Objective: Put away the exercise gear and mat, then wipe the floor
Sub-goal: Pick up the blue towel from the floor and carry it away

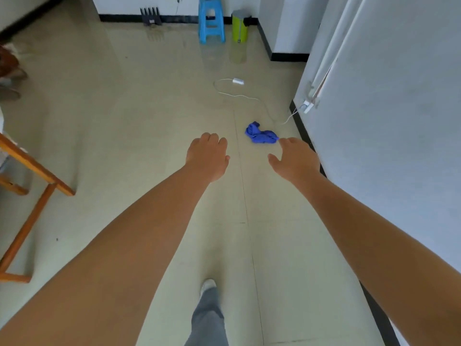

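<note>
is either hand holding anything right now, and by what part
Nothing is held. The left hand and right hand are both empty; the blue cloth lies on the floor.

The crumpled cloth (260, 134) is bright blue against the pale beige floor (139, 116). The plastic stool (211, 21) is light blue, the bin (240, 26) beside it lime green with a grey lid. The cable (239, 95) is white, the baseboard (303, 128) black, the table frame (30, 166) orange-brown wood, the trouser leg (208, 320) grey.
</note>
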`<state>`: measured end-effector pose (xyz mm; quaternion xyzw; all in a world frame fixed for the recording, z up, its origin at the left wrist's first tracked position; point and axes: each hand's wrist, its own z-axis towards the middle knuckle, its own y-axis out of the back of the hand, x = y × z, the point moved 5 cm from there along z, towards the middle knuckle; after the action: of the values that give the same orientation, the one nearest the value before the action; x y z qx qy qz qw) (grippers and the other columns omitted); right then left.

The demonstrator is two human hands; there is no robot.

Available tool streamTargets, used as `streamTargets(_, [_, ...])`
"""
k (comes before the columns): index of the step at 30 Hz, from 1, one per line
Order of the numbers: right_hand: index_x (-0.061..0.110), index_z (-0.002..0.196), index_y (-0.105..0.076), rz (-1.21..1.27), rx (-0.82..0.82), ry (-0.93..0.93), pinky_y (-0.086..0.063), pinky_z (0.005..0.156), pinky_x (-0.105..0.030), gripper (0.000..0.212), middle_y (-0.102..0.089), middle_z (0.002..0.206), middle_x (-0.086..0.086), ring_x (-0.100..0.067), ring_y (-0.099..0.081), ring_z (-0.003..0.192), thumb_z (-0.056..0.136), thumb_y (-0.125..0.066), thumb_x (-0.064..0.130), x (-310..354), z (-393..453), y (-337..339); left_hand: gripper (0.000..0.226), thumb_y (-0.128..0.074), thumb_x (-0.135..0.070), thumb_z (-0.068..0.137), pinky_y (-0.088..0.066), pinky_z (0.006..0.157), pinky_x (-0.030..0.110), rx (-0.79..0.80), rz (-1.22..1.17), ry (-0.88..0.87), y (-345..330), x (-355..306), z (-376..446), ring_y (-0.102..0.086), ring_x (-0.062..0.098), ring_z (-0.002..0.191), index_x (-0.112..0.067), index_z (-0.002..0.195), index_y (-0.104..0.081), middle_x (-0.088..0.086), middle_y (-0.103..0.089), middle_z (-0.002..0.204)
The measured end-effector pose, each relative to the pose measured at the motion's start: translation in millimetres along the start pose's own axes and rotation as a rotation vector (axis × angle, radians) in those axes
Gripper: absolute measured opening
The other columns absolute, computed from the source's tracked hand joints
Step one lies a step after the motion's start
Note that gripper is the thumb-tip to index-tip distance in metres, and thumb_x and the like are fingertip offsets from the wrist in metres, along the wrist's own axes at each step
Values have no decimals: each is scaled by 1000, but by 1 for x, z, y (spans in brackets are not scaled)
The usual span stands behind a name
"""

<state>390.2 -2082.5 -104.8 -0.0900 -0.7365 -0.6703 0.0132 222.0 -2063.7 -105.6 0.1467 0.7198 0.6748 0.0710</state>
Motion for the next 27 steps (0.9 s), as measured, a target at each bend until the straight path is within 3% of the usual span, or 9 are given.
streamTargets(6, [9, 140, -36, 13, 47, -93, -39, 101, -36, 52, -43, 141, -8, -23, -37, 133, 96, -42, 38, -11, 162, 3, 41, -35, -31, 100, -35, 102, 34, 52, -4, -87, -2, 36, 180, -40, 26, 126, -6, 132, -40, 11, -45, 134])
streamTargets(13, [6, 134, -42, 21, -1, -221, -40, 100, -37, 49, -46, 139, -12, -26, -38, 132, 95, -44, 36, -73, 388, 5, 39, -38, -31, 99, -35, 101, 35, 26, 23, -198, -13, 49, 423, -39, 26, 126, -6, 129, -42, 11, -45, 134])
streamTargets(22, [9, 133, -43, 42, 158, -319, -41, 97, -35, 46, -47, 137, -9, -24, -40, 131, 96, -43, 36, -117, 640, -28, 40, -38, -29, 99, -35, 100, 35, 106, 16, -343, -38, 48, 710, -40, 28, 124, -4, 129, -42, 13, -45, 133])
streamTargets(27, [9, 135, -42, 70, 215, -394, -39, 100, -34, 48, -48, 137, -8, -23, -38, 132, 95, -44, 36, -137, 758, -70, 43, -37, -28, 99, -33, 102, 35, 145, 64, -470, -91, 48, 852, -33, 26, 131, -5, 134, -35, 12, -38, 139])
